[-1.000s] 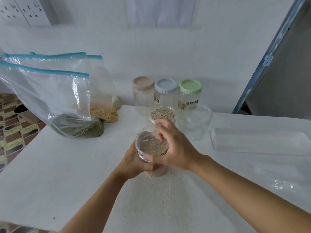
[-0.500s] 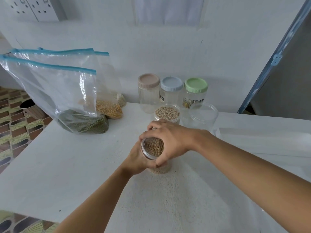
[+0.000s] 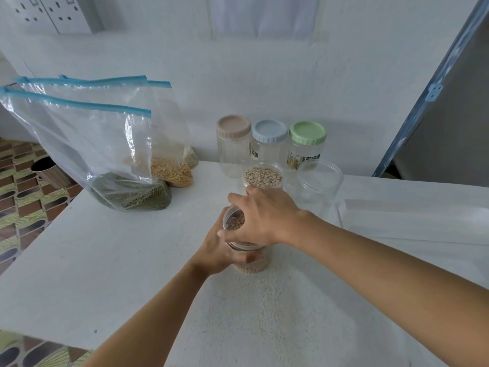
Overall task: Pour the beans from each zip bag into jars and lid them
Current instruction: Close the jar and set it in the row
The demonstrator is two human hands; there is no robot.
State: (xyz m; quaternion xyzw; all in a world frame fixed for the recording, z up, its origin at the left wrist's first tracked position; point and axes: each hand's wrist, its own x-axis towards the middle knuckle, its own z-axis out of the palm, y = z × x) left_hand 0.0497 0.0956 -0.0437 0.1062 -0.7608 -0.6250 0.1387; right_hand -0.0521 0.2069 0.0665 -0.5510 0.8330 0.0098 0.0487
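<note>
Gripping the plastic jar (image 3: 251, 264) low on its round side, the left hand (image 3: 219, 250) wraps its fingers and thumb around it. The jar is see-through and stands on the white table (image 3: 105, 260), near the middle. It is full of small, round, pale beans. The right hand (image 3: 264, 218) sits over the top of the jar. Its fingers are curled down around the clear round lid (image 3: 230, 218) at the jar's mouth.

Just behind stands a second jar (image 3: 262, 177) with no lid, filled to the top with the same pale beans. Beside it, to the right, is an empty clear jar (image 3: 317, 186). By the wall stand three more clear jars in a row, with ridged caps: a pink cap (image 3: 233, 125), a blue cap (image 3: 269, 131) and a green cap (image 3: 307, 132).

On the left, shiny, crinkly zip bags with blue strips on top lean together. The front bag (image 3: 105, 144) holds tiny green beans at the bottom. The bag behind it (image 3: 172, 168) holds yellow kernels.

The tabletop looks rough and grainy.
</note>
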